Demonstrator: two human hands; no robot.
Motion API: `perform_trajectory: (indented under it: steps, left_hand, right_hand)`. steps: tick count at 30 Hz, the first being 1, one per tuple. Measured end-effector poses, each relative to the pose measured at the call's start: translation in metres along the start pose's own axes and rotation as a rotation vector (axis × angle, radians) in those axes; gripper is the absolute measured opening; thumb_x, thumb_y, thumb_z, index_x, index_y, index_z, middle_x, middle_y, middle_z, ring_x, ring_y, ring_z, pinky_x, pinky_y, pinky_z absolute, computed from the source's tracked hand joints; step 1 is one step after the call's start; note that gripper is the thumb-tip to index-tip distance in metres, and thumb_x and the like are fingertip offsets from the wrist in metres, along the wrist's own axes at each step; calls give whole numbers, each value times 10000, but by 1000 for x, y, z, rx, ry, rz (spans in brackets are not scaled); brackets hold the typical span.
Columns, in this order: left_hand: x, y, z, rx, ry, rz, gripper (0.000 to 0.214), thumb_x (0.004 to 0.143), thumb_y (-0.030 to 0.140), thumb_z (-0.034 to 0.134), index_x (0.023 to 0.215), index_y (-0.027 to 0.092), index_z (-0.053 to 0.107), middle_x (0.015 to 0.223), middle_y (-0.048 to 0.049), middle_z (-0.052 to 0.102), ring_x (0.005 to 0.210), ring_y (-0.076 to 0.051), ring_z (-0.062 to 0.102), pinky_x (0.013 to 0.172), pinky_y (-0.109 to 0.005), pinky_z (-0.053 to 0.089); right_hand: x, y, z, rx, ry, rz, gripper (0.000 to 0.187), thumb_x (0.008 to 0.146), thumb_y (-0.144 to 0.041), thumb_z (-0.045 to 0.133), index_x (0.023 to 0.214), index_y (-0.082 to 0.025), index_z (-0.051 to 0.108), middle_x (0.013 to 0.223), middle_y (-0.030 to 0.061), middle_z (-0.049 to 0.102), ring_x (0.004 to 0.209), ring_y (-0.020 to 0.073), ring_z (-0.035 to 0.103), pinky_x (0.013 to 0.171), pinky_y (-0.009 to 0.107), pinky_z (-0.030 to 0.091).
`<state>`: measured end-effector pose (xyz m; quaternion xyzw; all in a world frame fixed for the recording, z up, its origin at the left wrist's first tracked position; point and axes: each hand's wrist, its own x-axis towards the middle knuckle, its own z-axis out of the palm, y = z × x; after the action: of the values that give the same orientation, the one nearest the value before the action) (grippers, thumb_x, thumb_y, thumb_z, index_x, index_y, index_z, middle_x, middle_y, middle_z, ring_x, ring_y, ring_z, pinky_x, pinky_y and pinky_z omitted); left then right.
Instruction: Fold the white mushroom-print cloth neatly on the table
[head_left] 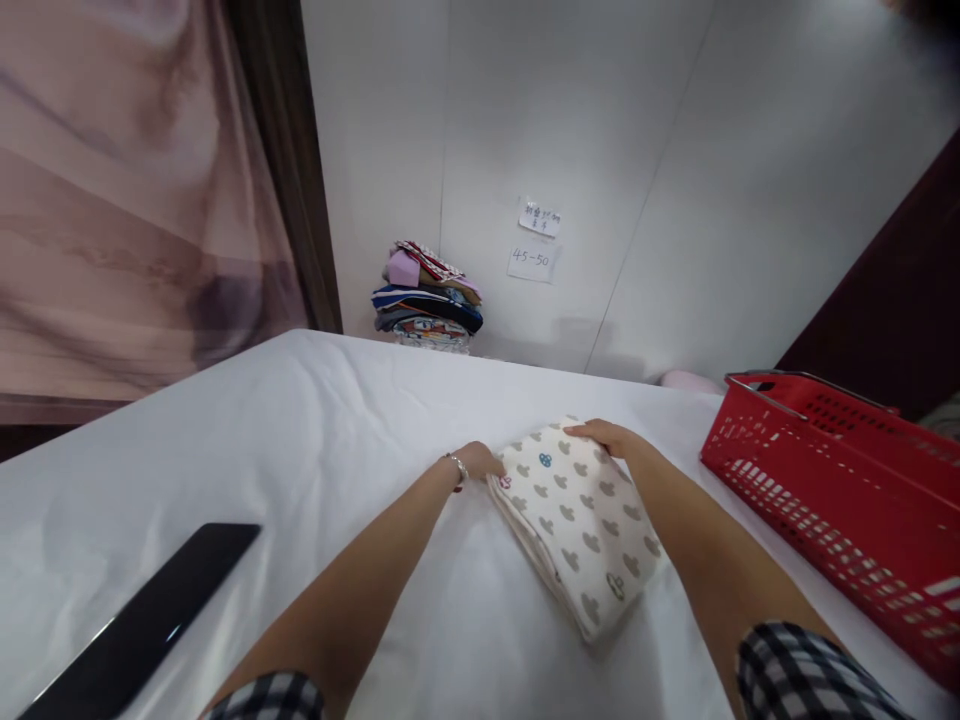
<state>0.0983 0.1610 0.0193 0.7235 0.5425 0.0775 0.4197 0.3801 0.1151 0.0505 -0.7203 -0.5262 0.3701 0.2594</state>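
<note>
A folded white cloth (574, 515) printed with grey mushroom-like shapes, plus a few blue, pink and green ones, lies at an angle on the white-covered surface. My left hand (480, 460), with a bracelet at the wrist, closes on its left corner, where several folded layers show along the edge. At the far corner, my right hand (606, 436) grips the cloth, its fingers laid over the top edge. The fingertips of both hands are partly hidden by the fabric.
A red plastic basket (817, 480) stands on the right. At the left front lies a flat black object (142, 620). Stacked folded clothes (427, 300) sit against the wall beyond the far edge. Paper labels (532, 262) hang on the wall, and a pinkish curtain (127, 200) is at left.
</note>
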Motion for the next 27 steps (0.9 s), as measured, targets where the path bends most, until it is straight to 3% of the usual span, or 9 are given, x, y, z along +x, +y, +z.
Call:
perform_trajectory:
  steps: [4,6,8,14,17,19,21,24,27]
  left_hand:
    - [-12,-9,-5,-53,-84,94,120,538,262,675,592,188,597,596,-3,615,696,-204,602,595,-253,447]
    - [-21,-9,-12,-104,-105,140,135,588,272,636,693,190,612,704,3,643,729,-175,599,605,-225,448]
    - [-31,1,-28,-132,-65,200,189,622,293,618,774,181,608,784,0,649,765,-161,591,630,-213,447]
    - [-74,77,-112,206,613,542,312,680,286,595,963,155,583,890,-40,625,865,-208,564,819,-335,417]
    - [-99,93,-131,407,817,739,373,739,249,552,1103,169,528,1062,-66,594,1058,-243,498,1007,-441,257]
    - [-110,80,-122,516,863,823,434,747,197,532,1178,177,487,1139,-78,564,1146,-250,442,1059,-469,159]
    - [-113,49,-99,632,840,854,487,722,139,528,1204,180,472,1136,-90,565,1161,-249,430,1081,-485,94]
    - [-112,-15,-48,743,693,890,497,694,78,526,1178,185,497,1079,-98,594,1106,-246,466,1085,-501,77]
    - [-116,-68,-3,765,515,919,377,674,34,521,1021,174,565,940,-71,616,1017,-220,513,1085,-483,125]
  right_hand:
    - [-14,-23,-10,214,-270,24,419,572,-362,762,924,-159,656,1013,118,672,919,254,624,780,319,509]
    - [-20,-35,-13,231,-236,-55,416,550,-305,773,925,-170,651,997,106,677,901,255,628,772,322,513]
    - [-24,-49,-20,205,-99,-141,396,540,-289,770,896,-168,646,951,96,684,855,248,632,744,328,517]
    - [-32,-108,-60,190,425,-604,506,568,-339,726,1017,-164,571,942,57,642,826,199,592,708,322,494]
    - [-48,-123,-68,44,583,-767,603,589,-326,714,1141,-206,504,1020,38,606,890,194,562,765,329,468]
    - [-61,-113,-56,-122,626,-814,559,632,-309,685,1151,-217,498,1060,45,591,939,203,550,826,344,444]
    - [-71,-85,-28,-279,630,-863,447,698,-283,622,1126,-211,514,1097,68,583,1012,219,528,888,359,415]
    - [-83,-23,31,-467,558,-904,356,747,-235,531,1100,-196,539,1150,105,570,1105,240,486,946,391,388]
    - [-95,33,85,-561,381,-924,271,772,-246,486,1020,-200,586,1037,102,620,1004,243,548,862,408,458]
